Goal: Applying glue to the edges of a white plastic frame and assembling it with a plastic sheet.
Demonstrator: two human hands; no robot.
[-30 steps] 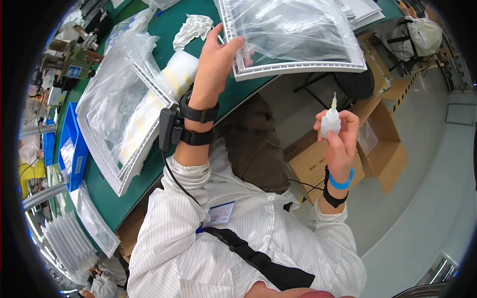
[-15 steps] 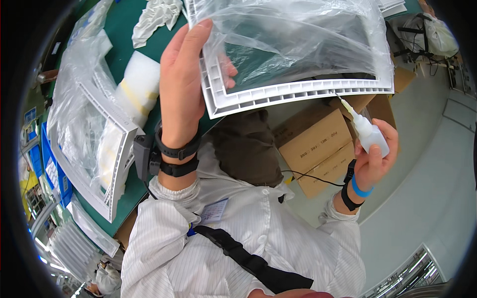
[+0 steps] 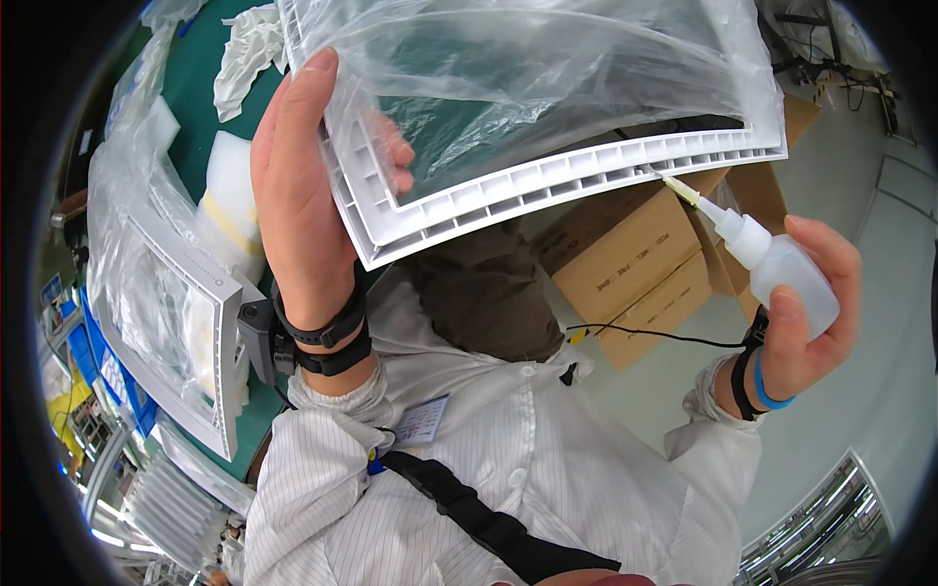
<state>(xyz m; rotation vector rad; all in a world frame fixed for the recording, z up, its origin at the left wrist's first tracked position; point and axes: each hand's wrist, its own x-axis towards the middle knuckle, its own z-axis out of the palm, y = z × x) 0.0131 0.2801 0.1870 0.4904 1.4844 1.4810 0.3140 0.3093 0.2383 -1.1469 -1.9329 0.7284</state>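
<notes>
A white plastic frame (image 3: 547, 172) with ribbed edges is held up over the table's near edge, clear plastic film (image 3: 567, 73) lying across its opening. My left hand (image 3: 303, 186) is closed round its left side, thumb in front and fingertips showing through the opening. In my right hand (image 3: 816, 303) is a translucent squeeze bottle (image 3: 793, 283) with a long thin nozzle. The bottle tilts so that its tip is at the frame's lower ribbed edge, right of the middle. Whether the tip touches the plastic is too small to tell.
A second white frame (image 3: 186, 278) in plastic film leans on the green table (image 3: 191, 146) at left, beside a white foam roll (image 3: 234, 205). Crumpled white gloves or cloth (image 3: 246, 59) lie farther back. Cardboard boxes (image 3: 635, 259) stand on the floor below. A black cable (image 3: 664, 334) runs to my right wrist.
The frame has shifted left and tilted, its lower left corner now lower. My left hand moved left with it. My right hand and the bottle moved right and slightly down, the tip staying by the edge.
</notes>
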